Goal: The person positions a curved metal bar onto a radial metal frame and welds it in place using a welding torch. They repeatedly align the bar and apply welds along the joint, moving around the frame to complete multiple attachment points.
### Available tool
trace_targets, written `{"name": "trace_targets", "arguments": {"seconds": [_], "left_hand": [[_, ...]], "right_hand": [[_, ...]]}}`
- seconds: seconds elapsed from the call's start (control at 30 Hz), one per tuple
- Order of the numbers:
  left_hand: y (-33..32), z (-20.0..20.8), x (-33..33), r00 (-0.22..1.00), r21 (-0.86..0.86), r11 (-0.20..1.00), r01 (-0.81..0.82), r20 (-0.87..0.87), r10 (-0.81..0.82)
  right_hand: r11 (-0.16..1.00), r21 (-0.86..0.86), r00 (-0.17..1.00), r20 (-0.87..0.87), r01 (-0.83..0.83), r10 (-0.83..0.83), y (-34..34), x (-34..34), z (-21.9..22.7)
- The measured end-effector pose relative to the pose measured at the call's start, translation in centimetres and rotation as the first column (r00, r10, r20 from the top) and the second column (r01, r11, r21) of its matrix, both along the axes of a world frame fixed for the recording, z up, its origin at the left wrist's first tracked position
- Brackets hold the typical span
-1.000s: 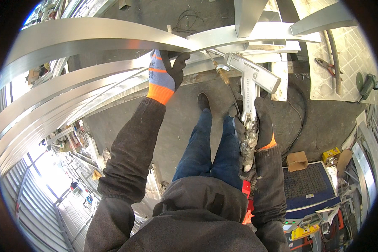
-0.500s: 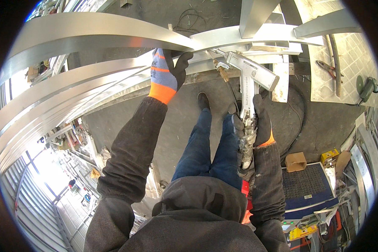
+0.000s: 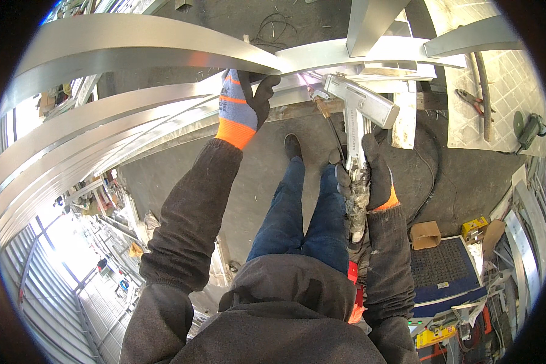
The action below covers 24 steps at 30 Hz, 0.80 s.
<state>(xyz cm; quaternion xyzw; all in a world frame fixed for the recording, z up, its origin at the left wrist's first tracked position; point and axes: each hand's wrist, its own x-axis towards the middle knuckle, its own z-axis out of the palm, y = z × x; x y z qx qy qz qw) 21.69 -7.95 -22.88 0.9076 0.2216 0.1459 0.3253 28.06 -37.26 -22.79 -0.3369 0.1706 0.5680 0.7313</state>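
Observation:
Gloved in blue-grey, black and orange, my left hand grips the underside of a long silver metal bar; its fingertips are partly hidden behind the bar. My right hand is wrapped round the taped handle of a silver handheld welding gun. The gun's nozzle points up and left at the bar's joint with a curved crosspiece. A purple-white glow shows at the nozzle tip. Beside the nozzle, a brass-coloured fitting leads into a dark cable running down to the gun's handle.
Several parallel metal bars fan out at left. At right, a patterned board carries pliers, a rod and a green angle grinder. A cardboard box sits on a blue-edged machine. Black cable lies on the floor.
A purple-white glow has appeared at the welding gun's tip. The gun has shifted very slightly left; my left hand stays nearly still on the bar.

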Motion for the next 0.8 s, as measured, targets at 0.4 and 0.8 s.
{"name": "trace_targets", "arguments": {"seconds": [0.4,0.8], "left_hand": [[-0.3,0.2,0.2,0.999,0.024,1.000,-0.012,0.053,0.011],[0.1,-0.6,0.5,0.988,-0.101,0.995,0.014,0.156,0.002]], "right_hand": [[0.999,-0.039,0.997,-0.067,-0.032,0.029,-0.2,-0.1,0.8],[0.999,0.024,0.998,-0.043,-0.047,0.048,-1.3,-1.1,0.7]]}}
